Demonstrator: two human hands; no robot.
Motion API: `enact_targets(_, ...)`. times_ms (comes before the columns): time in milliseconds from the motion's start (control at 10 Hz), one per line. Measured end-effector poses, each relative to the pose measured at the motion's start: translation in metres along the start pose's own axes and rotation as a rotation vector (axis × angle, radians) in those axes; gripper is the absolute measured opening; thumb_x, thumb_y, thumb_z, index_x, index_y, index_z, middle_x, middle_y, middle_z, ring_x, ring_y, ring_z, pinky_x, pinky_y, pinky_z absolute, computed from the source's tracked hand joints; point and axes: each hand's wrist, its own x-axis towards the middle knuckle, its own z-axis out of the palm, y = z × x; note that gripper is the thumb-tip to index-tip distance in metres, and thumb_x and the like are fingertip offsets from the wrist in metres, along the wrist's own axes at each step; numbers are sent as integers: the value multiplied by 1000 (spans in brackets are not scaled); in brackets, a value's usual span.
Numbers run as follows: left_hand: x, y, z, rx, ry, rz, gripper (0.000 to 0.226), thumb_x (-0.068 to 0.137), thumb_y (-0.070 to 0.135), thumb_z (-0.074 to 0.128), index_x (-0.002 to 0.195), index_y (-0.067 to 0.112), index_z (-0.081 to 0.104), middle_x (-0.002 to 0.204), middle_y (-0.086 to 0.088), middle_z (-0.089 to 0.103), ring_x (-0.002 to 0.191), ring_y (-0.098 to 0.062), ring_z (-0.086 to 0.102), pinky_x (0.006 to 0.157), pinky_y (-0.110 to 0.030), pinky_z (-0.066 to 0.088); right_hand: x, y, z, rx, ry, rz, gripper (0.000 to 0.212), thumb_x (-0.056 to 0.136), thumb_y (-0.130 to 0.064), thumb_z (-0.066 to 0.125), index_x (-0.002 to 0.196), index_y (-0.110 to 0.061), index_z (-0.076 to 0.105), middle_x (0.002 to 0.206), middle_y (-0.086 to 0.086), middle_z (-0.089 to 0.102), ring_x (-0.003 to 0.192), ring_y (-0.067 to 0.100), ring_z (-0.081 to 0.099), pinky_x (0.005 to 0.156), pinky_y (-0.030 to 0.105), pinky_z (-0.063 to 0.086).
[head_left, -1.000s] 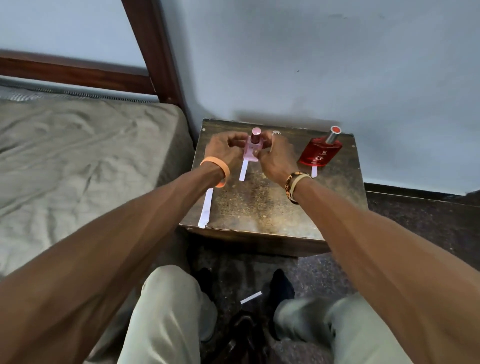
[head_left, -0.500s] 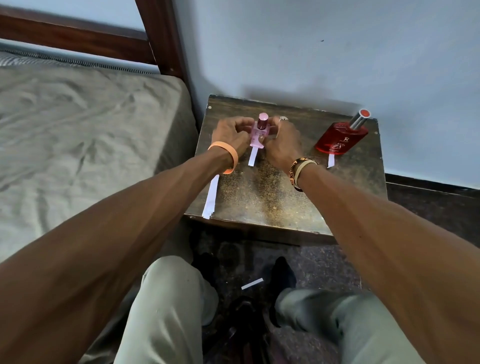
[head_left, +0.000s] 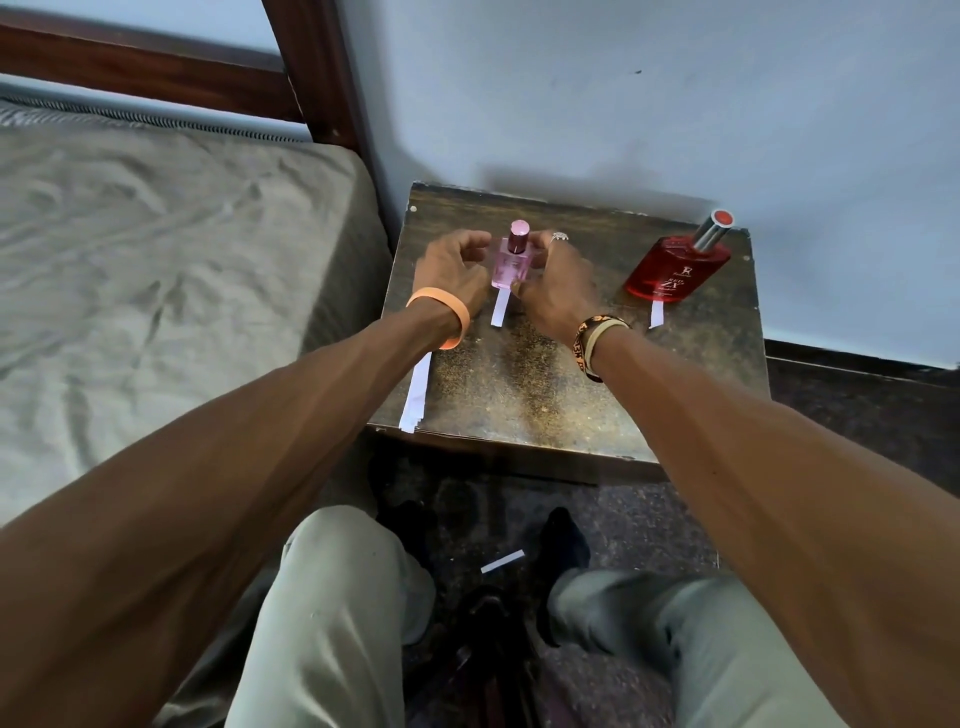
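— The fingers?
— The right hand (head_left: 561, 291) curls its fingers (head_left: 548, 241) round the pink bottle (head_left: 511, 265). The left hand (head_left: 454, 267) curls just beside it, contact unclear.
— And the bottle?
— Upright on the tabletop (head_left: 519, 384), with a paper strip (head_left: 500, 310) at its near side and a red bottle (head_left: 675, 270) well to its right.

The pink bottle (head_left: 511, 265) looks like clear glass, smooth and shiny. Right of it, the red bottle (head_left: 675, 270) is glossy too, with a shiny metal neck. Both stand on the worktop (head_left: 519, 389), dark worn wood, rough and speckled. Under the pink bottle lies a matt white paper strip (head_left: 500, 312). Left of it, the bed sheet (head_left: 156, 249) is soft crinkled cloth and the bed frame (head_left: 311, 67) is smooth dark wood.
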Motion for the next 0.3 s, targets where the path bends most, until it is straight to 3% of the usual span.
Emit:
enact_targets(100, -4, 1, -6, 35, 9, 0, 43, 81, -6, 59, 118, 14, 64, 109, -2, 69, 100, -18, 65, 90, -39, 56, -7, -2, -6, -37, 14, 1, 52, 89, -5, 66, 137, -13, 51, 127, 5, 63, 116, 24, 60, 98, 42, 51)
enact_targets(200, -14, 9, -15, 100, 70, 39, 42, 83, -5, 54, 119, 14, 65, 110, -1, 69, 103, -15, 64, 96, -24, 48, -17, -3, -15, -96, 50, -30, 55, 93, -6, 62, 145, -13, 44, 143, 9, 53, 133, 26, 49, 108, 42, 43)
enact_targets(300, -27, 18, -25, 162, 90, 32, 44, 83, -4, 52, 121, 14, 63, 114, 1, 68, 106, -12, 61, 89, -12, 38, -34, -6, -28, -196, 51, -104, 52, 98, -18, 57, 147, -13, 41, 146, 10, 50, 137, 27, 44, 110, 44, 40)
